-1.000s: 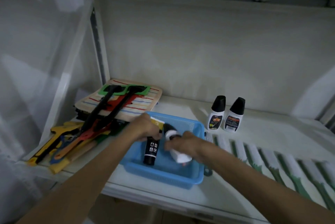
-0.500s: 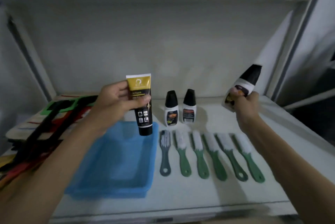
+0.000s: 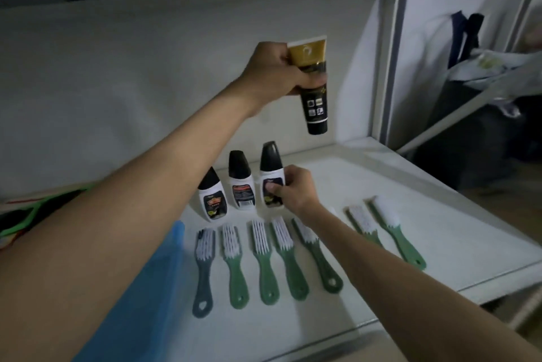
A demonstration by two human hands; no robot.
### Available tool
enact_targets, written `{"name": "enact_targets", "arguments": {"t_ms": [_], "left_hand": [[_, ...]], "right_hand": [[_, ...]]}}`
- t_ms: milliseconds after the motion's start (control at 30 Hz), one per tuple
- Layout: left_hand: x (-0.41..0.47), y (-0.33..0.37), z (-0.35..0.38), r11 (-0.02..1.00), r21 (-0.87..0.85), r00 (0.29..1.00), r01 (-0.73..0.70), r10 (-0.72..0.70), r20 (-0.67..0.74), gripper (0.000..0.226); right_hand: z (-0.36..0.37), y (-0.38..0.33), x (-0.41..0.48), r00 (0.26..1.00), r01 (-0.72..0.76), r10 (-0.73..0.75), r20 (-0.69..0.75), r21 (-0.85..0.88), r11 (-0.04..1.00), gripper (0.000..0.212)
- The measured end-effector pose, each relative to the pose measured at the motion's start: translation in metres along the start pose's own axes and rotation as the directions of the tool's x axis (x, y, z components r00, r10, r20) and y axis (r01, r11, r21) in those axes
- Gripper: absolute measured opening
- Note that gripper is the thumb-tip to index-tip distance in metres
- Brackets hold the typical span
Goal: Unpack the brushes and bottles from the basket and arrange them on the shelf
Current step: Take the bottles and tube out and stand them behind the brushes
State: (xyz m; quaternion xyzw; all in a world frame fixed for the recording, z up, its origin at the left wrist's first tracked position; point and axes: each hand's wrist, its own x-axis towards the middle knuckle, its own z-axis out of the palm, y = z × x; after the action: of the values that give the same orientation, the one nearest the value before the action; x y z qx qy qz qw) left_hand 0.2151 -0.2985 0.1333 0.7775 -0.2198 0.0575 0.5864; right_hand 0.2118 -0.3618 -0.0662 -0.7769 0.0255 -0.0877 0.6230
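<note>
My left hand (image 3: 275, 71) grips a black tube with a gold end (image 3: 313, 91), cap down, high above the white shelf (image 3: 410, 215). My right hand (image 3: 293, 190) holds a white bottle with a black cap (image 3: 271, 171), upright on the shelf beside two matching bottles (image 3: 211, 196) (image 3: 240, 182). In front of them lie several brushes in a row, one grey (image 3: 203, 270) and the rest green (image 3: 264, 262), bristles away from me. The blue basket (image 3: 152, 288) sits at lower left, mostly hidden by my left arm.
Coloured long-handled tools (image 3: 32, 212) lie at the shelf's left end. An upright post (image 3: 391, 53) bounds the shelf on the right, with a dark bag (image 3: 469, 115) beyond it. Bare shelf lies to the right of the bottles, behind the brushes.
My right hand has brought the white bottle down to the shelf beside the other two. My left hand has raised the tube and carried it to the right.
</note>
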Motion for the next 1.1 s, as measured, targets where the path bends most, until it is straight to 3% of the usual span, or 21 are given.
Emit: {"name": "enact_targets", "arguments": {"t_ms": [67,200,300,467,633,833,1100], "left_hand": [[0.022,-0.006,0.023,0.991,0.134,0.999,0.03,-0.033,0.023,0.042],[0.034,-0.043,0.066,0.874,0.463,0.985,0.146,-0.174,0.019,0.074],[0.04,-0.074,0.085,0.819,0.524,0.951,0.234,-0.305,0.054,0.065],[0.039,-0.112,0.093,0.684,0.707,0.925,0.181,-0.362,0.112,0.047],[0.039,-0.124,0.088,0.641,0.753,0.929,0.15,-0.352,0.114,0.04],[0.04,-0.121,0.087,0.601,0.796,0.946,0.069,-0.292,0.139,0.058],[0.037,-0.111,0.062,0.614,0.784,0.935,0.091,-0.324,0.145,0.058]], "right_hand": [[0.008,-0.002,-0.001,0.998,0.045,-0.043,0.043,-0.05,0.998,0.023],[0.015,0.004,0.006,0.998,0.054,-0.05,0.045,-0.081,0.995,0.02],[0.018,0.013,0.01,0.998,0.046,-0.043,0.043,-0.08,0.996,0.02],[0.035,0.024,0.014,0.998,0.056,-0.047,0.048,-0.214,0.975,0.023],[0.022,0.021,0.006,0.997,0.024,-0.004,0.073,-0.276,0.961,0.046],[0.022,0.013,0.002,0.997,0.008,0.01,0.082,-0.228,0.974,0.059],[0.01,0.007,-0.011,0.998,0.003,0.011,0.06,-0.227,0.974,0.065]]}}
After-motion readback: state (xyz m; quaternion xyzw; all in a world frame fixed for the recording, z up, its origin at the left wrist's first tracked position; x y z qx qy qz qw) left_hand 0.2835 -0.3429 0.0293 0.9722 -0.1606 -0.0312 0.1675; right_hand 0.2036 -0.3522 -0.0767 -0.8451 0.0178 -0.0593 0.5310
